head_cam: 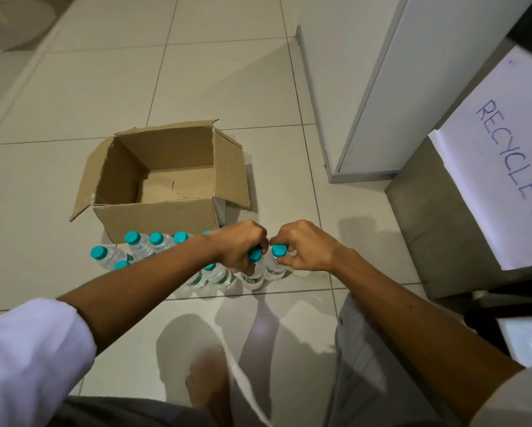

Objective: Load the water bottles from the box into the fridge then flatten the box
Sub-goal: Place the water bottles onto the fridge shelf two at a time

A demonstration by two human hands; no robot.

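"RECYCLE B…" (rest cut off) handwritten in blue on white paper sheet [501, 161]

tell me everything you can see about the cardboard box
The cardboard box is plain brown corrugated card, standing upright on the tiled floor with its top open and flaps splayed outward. It looks empty; the bare bottom shows its flap seams. One flap edge is torn and creased. Water bottles with teal caps stand right against its near side. Neither hand touches it.
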